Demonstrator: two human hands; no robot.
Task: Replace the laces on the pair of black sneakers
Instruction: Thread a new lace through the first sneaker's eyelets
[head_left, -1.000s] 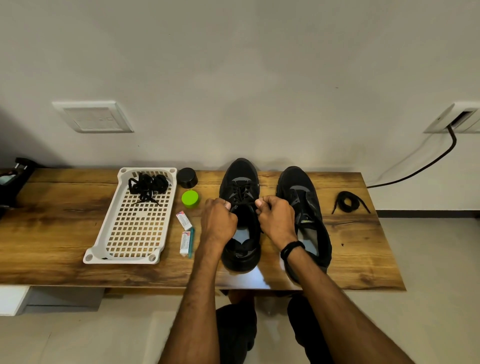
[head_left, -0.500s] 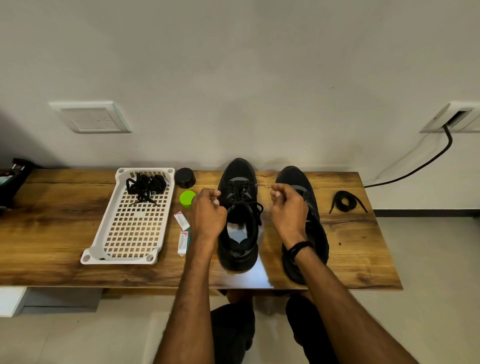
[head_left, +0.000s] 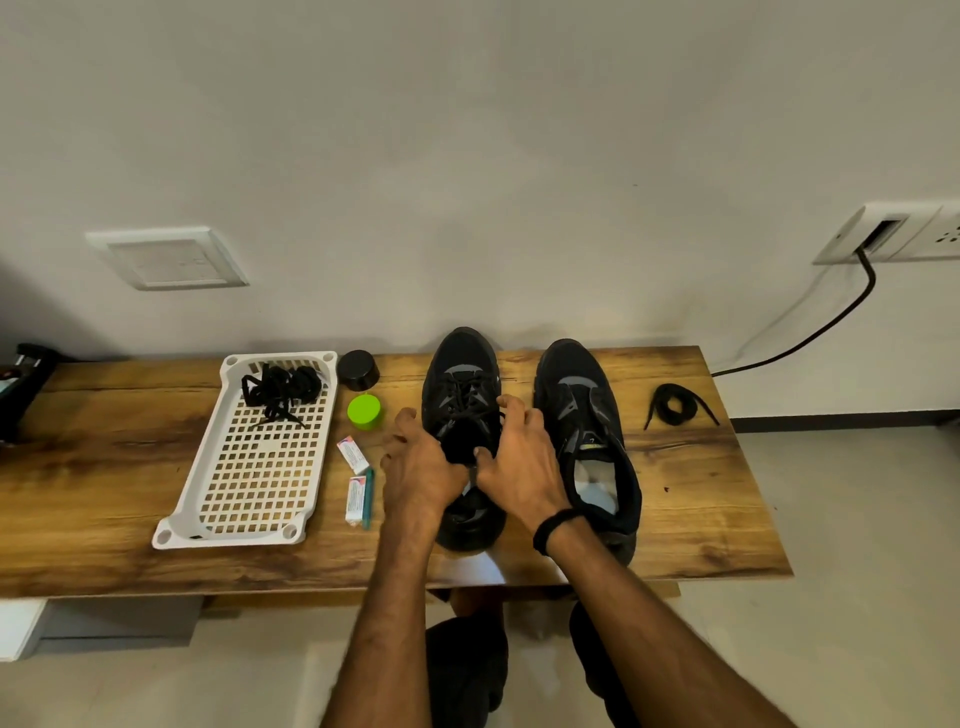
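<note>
Wooden bench top (head_left: 104, 493) runs across the view, pale floor below it. Nearest in: two bare forearms come up from the bottom edge, black band (head_left: 551, 525) on the R wrist. L hand (head_left: 421, 470) and R hand (head_left: 519, 462) meet on the laced sneaker (head_left: 462, 384), which stands mid-bench, toe to the wall. L hand clasps its left flank, thumb over the collar, fingers curled down the side. R hand clamps the other flank, fingers spread along the upper, thumb tucked at the opening. Thumbs are nearly touching. Is either one pinching a lace end? Can't tell, it's black on black.

Just right of it sits the second sneaker (head_left: 576, 395), parallel, pale insole showing. Left of the hands lie two small tubes (head_left: 352, 453), a teal pen (head_left: 369, 493) beside the nearer one. Next over, a white tray (head_left: 249, 530) w/ a lace bundle (head_left: 280, 387) at its far end. Green cap (head_left: 366, 411) sits btwn tray and sneaker, black cap (head_left: 358, 369) just beyond it. Far right, a coiled lace (head_left: 675, 408) lies well apart from both shoes. On the back wall: blank plate (head_left: 169, 257) left, socket (head_left: 883, 234) right w/ a black cable (head_left: 810, 338) hanging.
</note>
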